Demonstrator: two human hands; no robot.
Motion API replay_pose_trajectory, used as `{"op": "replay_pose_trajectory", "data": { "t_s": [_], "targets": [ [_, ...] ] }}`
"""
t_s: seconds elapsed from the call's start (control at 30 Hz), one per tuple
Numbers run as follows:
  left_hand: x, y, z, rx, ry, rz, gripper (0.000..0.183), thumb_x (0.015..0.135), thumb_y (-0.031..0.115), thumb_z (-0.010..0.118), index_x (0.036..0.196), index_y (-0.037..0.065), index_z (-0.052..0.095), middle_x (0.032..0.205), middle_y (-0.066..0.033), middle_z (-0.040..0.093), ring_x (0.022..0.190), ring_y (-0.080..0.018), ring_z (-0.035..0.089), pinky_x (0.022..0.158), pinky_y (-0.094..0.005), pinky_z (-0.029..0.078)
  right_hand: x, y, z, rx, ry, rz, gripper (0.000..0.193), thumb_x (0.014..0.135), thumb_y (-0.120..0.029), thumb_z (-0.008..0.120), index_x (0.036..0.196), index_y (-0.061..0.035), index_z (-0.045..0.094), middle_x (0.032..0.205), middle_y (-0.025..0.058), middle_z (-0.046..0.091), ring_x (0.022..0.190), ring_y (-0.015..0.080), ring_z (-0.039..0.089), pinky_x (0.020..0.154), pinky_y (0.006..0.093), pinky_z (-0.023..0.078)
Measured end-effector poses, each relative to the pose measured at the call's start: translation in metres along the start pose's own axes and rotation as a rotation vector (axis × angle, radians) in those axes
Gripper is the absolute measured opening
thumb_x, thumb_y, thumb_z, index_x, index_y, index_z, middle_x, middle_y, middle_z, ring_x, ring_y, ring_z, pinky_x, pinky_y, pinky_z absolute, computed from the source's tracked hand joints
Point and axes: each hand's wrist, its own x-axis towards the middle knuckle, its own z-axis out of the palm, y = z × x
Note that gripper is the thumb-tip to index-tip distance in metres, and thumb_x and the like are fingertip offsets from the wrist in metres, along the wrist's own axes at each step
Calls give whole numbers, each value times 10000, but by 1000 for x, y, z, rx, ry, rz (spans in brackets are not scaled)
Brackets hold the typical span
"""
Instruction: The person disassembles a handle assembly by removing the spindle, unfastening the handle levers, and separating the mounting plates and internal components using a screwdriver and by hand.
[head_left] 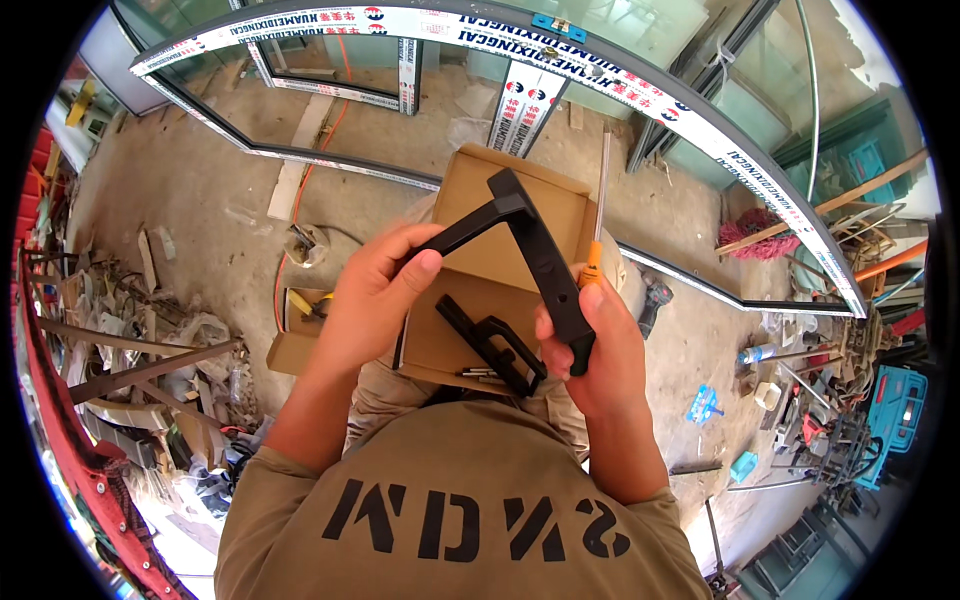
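A black door handle (543, 250), with a long plate and a lever at an angle to it, is held up over my lap. My left hand (375, 295) is closed round the lever's free end, thumb on top. In my right hand (612, 350) are the lower end of the plate and an orange-handled screwdriver (594, 262), its shaft pointing away from me. Below lies an open cardboard box (515, 185) on my lap. Inside its near half rest another black handle (490, 345) and several small metal pieces (480, 373), too small to name surely.
A large frame (640, 85) with printed film stands ahead. A power drill (654, 300) is on the floor to the right, near a blue packet (704, 403). Scrap (190, 370) heaps up on the left. An orange cord (298, 215) crosses the floor. A teal case (890, 425) sits far right.
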Motion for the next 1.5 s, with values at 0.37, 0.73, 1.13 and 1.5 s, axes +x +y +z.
{"op": "replay_pose_trajectory", "data": {
  "t_s": [0.37, 0.73, 1.13, 1.5],
  "targets": [
    [-17, -20, -48, -832, 155, -331, 279, 1097, 238, 572, 1298, 47, 598, 1060, -8, 572, 727, -68, 450, 634, -210, 363, -7, 30, -15, -628, 146, -165, 194, 960, -127, 761, 1067, -48, 619, 927, 61, 707, 730, 154, 649, 662, 268, 512],
    [-36, -37, -72, -807, 228, -342, 317, 1098, 248, 555, 1320, 22, 577, 986, -11, 552, 734, -99, 459, 653, -234, 366, -6, 38, -19, -1326, 91, -51, 272, 848, -151, 820, 1036, -64, 644, 851, 152, 699, 751, 351, 678, 657, 400, 526],
    [-39, -24, -64, -561, -118, -588, 236, 1059, 188, 602, 1214, 21, 666, 880, 3, 644, 713, -57, 516, 628, -208, 394, -32, -9, -55, -650, 241, -109, 274, 817, 10, 810, 909, -56, 560, 955, 33, 687, 855, 63, 576, 743, 228, 469],
    [-44, -32, -33, -279, -300, -590, 253, 1070, 226, 609, 1218, 30, 672, 904, 32, 643, 740, -47, 505, 659, -209, 416, -9, 17, -55, -644, 265, -199, 264, 855, 15, 785, 953, -50, 548, 1008, 52, 671, 849, 67, 570, 723, 232, 472]
  ]
}}
